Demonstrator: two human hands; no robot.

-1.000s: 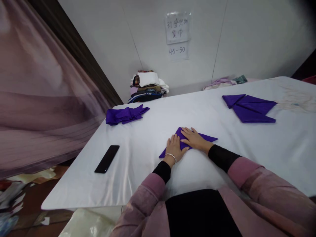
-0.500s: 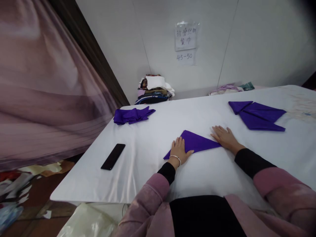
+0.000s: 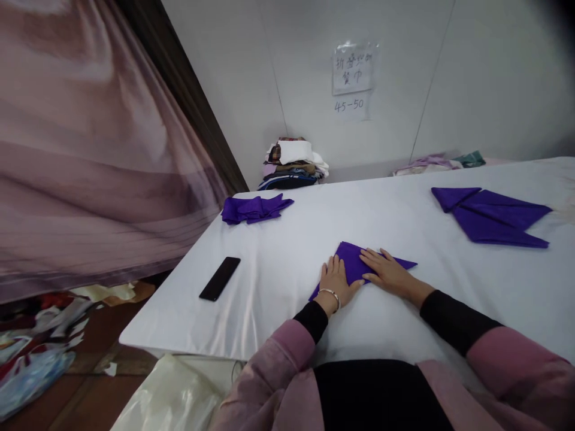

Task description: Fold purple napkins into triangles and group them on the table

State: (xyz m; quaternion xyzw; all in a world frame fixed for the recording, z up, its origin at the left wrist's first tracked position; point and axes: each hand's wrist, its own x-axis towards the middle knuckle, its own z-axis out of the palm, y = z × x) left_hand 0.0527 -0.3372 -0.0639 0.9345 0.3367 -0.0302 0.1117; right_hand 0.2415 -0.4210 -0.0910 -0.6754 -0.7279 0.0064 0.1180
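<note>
Press the folded purple cloth [image 3: 351,263], lying partly beneath the left hand [image 3: 338,282] and the right hand [image 3: 390,275], flat onto the surface [image 3: 278,281]. Both open, palms down, fingers outstretched, gripping nothing. For flat layers, best to anchor firmly with the left and smooth evenly outward with the right, toward the tip poking out beyond it, without rucking edges.

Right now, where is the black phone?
In the head view, the black phone lies on the left of the white tabletop, between the left hand and table's left edge, nearer the camera than the rumpled purple cloth.
</note>
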